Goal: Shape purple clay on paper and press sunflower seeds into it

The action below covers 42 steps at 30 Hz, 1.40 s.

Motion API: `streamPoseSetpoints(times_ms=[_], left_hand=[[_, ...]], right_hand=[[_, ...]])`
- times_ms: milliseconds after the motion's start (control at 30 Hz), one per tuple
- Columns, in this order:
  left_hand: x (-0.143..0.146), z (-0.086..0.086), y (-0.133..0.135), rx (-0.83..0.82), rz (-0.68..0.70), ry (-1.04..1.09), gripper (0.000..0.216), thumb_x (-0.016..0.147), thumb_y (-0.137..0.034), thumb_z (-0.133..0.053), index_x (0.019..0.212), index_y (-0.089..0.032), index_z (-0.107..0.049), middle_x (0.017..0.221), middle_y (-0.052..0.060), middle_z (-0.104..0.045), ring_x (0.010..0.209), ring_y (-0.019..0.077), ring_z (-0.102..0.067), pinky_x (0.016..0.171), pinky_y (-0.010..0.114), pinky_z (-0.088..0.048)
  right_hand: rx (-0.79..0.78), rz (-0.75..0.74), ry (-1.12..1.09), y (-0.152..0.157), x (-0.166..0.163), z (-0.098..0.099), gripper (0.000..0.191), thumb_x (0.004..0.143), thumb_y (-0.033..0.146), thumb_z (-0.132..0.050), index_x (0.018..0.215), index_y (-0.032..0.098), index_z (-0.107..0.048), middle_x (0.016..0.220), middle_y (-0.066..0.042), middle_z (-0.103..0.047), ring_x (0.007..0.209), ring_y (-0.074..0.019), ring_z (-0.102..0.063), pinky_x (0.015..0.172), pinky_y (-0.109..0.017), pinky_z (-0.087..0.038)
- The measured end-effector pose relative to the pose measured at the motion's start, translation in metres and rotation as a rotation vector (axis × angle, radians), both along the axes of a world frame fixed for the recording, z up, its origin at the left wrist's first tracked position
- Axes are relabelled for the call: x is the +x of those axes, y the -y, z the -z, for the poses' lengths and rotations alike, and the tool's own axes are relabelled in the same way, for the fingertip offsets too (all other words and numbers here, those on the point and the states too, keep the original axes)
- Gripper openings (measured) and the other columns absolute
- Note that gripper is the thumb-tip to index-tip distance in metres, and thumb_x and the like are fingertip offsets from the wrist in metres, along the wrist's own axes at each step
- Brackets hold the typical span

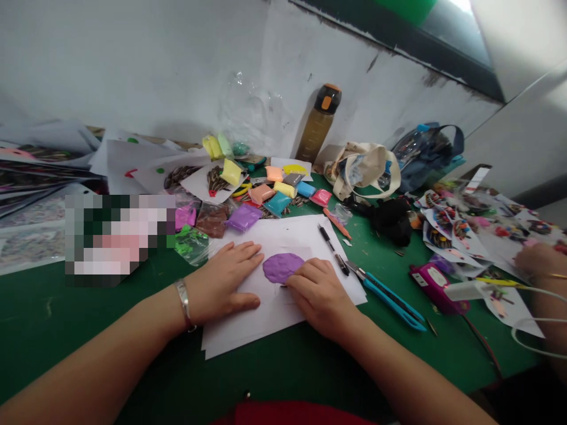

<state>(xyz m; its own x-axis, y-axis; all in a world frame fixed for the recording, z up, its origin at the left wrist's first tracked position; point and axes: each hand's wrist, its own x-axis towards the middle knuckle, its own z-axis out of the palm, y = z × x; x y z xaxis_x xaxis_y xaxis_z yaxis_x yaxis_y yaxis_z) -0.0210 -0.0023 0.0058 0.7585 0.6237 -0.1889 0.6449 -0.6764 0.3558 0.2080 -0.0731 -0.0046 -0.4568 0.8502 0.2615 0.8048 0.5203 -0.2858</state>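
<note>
A flat purple oval of modelling clay point(280, 268) lies on a small stack of white paper point(257, 342) in front of me. My left hand point(233, 277) rests flat on the paper to the left of the clay, its fingers spread and holding nothing. At the clay's lower right edge is my right hand point(321, 298), fingers curled together with the tips against the rim. What those fingertips pinch, if anything, is hidden. A black pen point(333, 249) lies on the paper's right side, and a blue utility knife point(390, 295) lies just beyond it.
Colourful clay packets point(279, 203) crowd the table behind the paper. A bottle point(319, 124) and a cloth bag point(361, 168) stand by the wall. At right are a magenta device point(436, 287) with a cord and another person's hand point(540, 262). Part of the left side is pixelated.
</note>
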Motion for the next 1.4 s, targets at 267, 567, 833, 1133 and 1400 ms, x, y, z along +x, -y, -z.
streamPoseSetpoints(times_ms=[267, 567, 833, 1133, 1400], left_hand=[[0.000, 0.000, 0.001, 0.002, 0.003, -0.013, 0.070, 0.081, -0.050, -0.058, 0.140, -0.017, -0.039, 0.151, 0.015, -0.030, 0.140, 0.0313, -0.024, 0.113, 0.050, -0.016], [0.000, 0.003, 0.001, 0.008, 0.005, 0.012, 0.069, 0.080, -0.050, -0.058, 0.138, -0.017, -0.042, 0.151, 0.016, -0.031, 0.140, 0.0316, -0.025, 0.113, 0.051, -0.017], [0.000, 0.003, 0.001, 0.020, 0.011, -0.018, 0.073, 0.079, -0.051, -0.060, 0.139, -0.015, -0.040, 0.151, 0.015, -0.030, 0.141, 0.0293, -0.024, 0.114, 0.049, -0.016], [0.001, 0.001, 0.002, 0.004, 0.007, -0.023, 0.073, 0.080, -0.050, -0.061, 0.140, -0.014, -0.039, 0.151, 0.016, -0.030, 0.141, 0.0299, -0.023, 0.114, 0.049, -0.015], [0.000, 0.004, 0.002, 0.017, 0.010, -0.006, 0.075, 0.078, -0.050, -0.063, 0.139, -0.013, -0.040, 0.151, 0.017, -0.031, 0.140, 0.0303, -0.024, 0.113, 0.050, -0.015]], right_hand=[[0.021, 0.025, -0.006, 0.001, -0.007, 0.002, 0.018, 0.090, 0.014, -0.048, 0.092, 0.022, -0.064, 0.083, -0.006, -0.062, 0.084, -0.0210, -0.049, 0.076, -0.036, -0.035], [0.057, 0.035, 0.009, 0.001, -0.018, 0.005, 0.018, 0.091, 0.016, -0.046, 0.089, 0.022, -0.064, 0.082, -0.006, -0.061, 0.082, -0.0211, -0.048, 0.074, -0.036, -0.034], [0.062, 0.085, 0.029, 0.001, -0.025, 0.006, 0.016, 0.090, 0.016, -0.048, 0.086, 0.021, -0.062, 0.080, -0.005, -0.060, 0.081, -0.0212, -0.049, 0.072, -0.035, -0.032], [0.056, 0.125, 0.003, 0.001, -0.032, 0.008, 0.015, 0.091, 0.017, -0.048, 0.084, 0.022, -0.061, 0.078, -0.004, -0.059, 0.081, -0.0205, -0.050, 0.073, -0.034, -0.031], [0.066, 0.136, 0.040, 0.002, -0.037, 0.005, 0.015, 0.090, 0.017, -0.049, 0.083, 0.021, -0.062, 0.077, -0.003, -0.058, 0.080, -0.0198, -0.048, 0.073, -0.034, -0.030]])
